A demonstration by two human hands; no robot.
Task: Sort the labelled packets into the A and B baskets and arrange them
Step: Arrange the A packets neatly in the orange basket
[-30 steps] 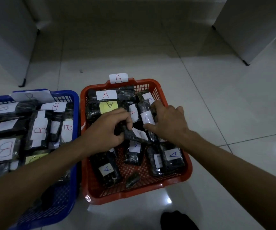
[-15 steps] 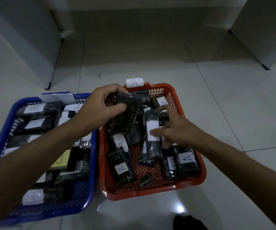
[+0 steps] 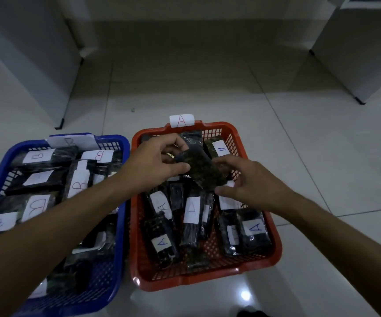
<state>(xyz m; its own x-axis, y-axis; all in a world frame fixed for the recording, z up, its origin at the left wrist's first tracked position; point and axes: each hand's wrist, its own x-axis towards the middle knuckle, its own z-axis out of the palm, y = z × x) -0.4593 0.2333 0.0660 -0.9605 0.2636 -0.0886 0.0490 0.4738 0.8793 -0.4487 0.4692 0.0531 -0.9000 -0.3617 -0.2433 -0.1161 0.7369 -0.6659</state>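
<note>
A red basket (image 3: 207, 280) with an "A" tag (image 3: 181, 120) on its far rim holds several dark packets with white A labels (image 3: 191, 209). Left of it stands a blue basket (image 3: 120, 248) tagged "B" (image 3: 70, 141), full of B-labelled packets (image 3: 79, 185). My left hand (image 3: 156, 162) grips one end of a dark packet (image 3: 204, 171) held up over the far half of the red basket. My right hand (image 3: 250, 183) pinches that packet's other end between thumb and fingers. The packet's label is not visible.
Both baskets sit side by side on a glossy tiled floor (image 3: 322, 202). White cabinets stand at the far left (image 3: 36, 76) and far right (image 3: 356, 53). A dark shape (image 3: 251, 313) shows at the bottom edge, near the red basket's front.
My left hand lifted a dark packet out of the red basket's middle toward its far end. My right hand left the packets lying in the basket and took the lifted packet's other end.
</note>
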